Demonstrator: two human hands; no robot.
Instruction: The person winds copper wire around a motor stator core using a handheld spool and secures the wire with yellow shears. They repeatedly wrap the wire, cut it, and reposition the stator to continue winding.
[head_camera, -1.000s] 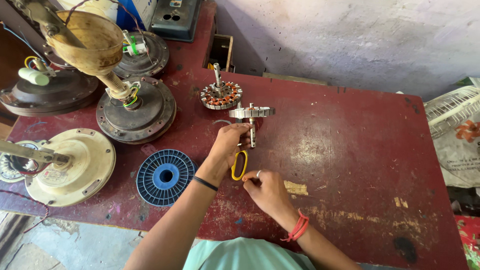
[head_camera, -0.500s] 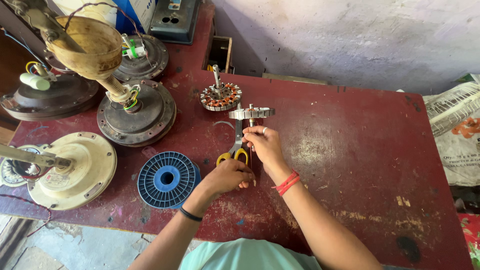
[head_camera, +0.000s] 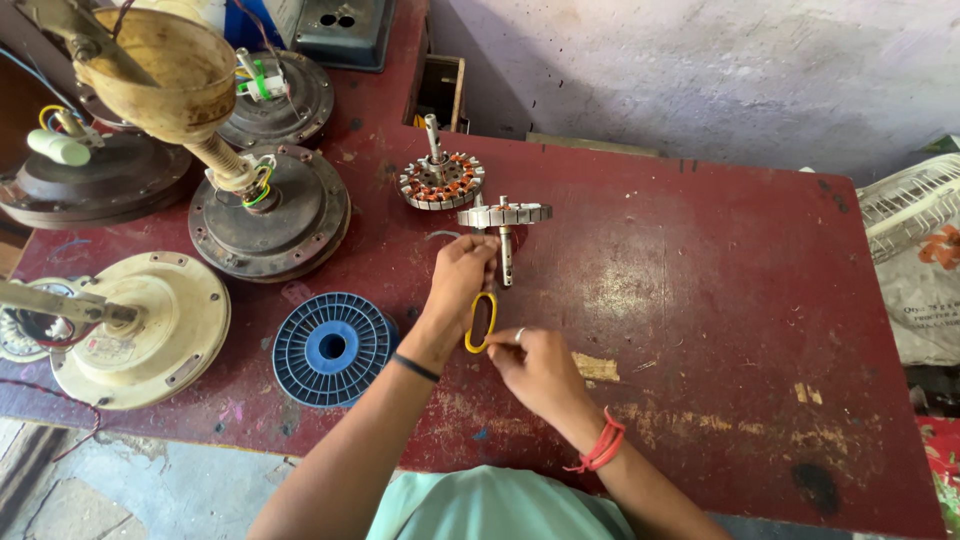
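My left hand (head_camera: 462, 272), with a black band on the wrist, grips yellow-handled scissors (head_camera: 479, 322) whose blades point up toward a metal stator on a shaft (head_camera: 504, 216). That stator stands on the red table (head_camera: 700, 300), just above my fingers. My right hand (head_camera: 538, 368), with a ring and red threads on the wrist, sits below, its fingers pinched together beside the yellow handle loop. Whether they pinch anything is too small to tell. A second stator with copper windings (head_camera: 441, 182) lies just behind.
A blue plastic spool (head_camera: 331, 348) lies left of my forearm. Ceiling fan motors crowd the left: a cream one (head_camera: 150, 325), a dark one (head_camera: 270, 215) under a brass-coloured canopy (head_camera: 165, 65), and others behind. A white fan guard (head_camera: 905, 205) leans at the right edge.
Half a second ago my right hand was up at the stator and my left hand lower. Now the left hand is up by the stator and the right has drawn back toward me.
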